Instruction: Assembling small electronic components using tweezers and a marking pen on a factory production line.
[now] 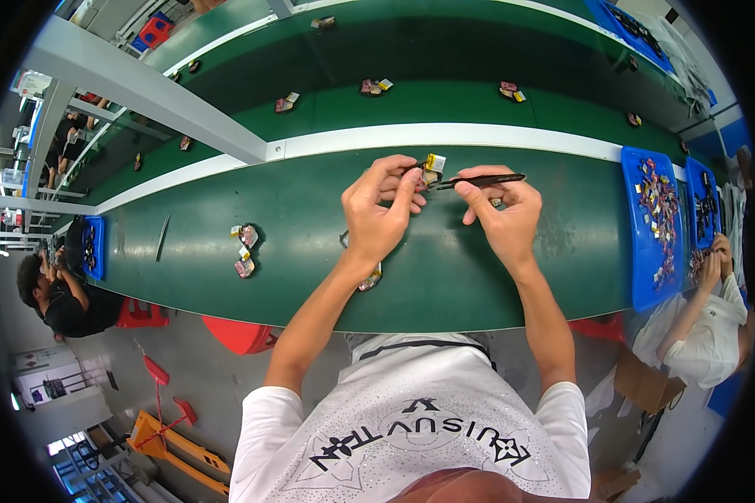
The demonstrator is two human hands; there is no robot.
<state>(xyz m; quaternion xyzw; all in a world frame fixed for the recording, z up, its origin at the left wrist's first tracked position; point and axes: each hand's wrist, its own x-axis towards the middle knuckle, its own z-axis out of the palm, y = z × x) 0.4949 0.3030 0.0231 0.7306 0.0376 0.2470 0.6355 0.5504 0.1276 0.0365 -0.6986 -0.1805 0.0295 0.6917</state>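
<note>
My left hand (380,205) is raised over the green bench, its fingers pinched round a small electronic assembly (433,168) with a silver and yellow battery-like piece. In my right hand (505,214) I hold dark tweezers (486,180), their tips close beside the assembly. Whether the tips touch it I cannot tell. Below my left wrist lies another small assembly (369,278), partly hidden by the forearm. Further left on the bench is a small cluster of similar assemblies (247,250). A bit of another piece (496,202) shows behind my right fingers.
At the right stands a blue tray (653,289) of many small parts, with another blue tray (703,201) beyond. Tweezers (163,237) lie at left. A conveyor belt (445,109) carrying several assemblies runs behind a white rail (445,138). Other people sit at left and right.
</note>
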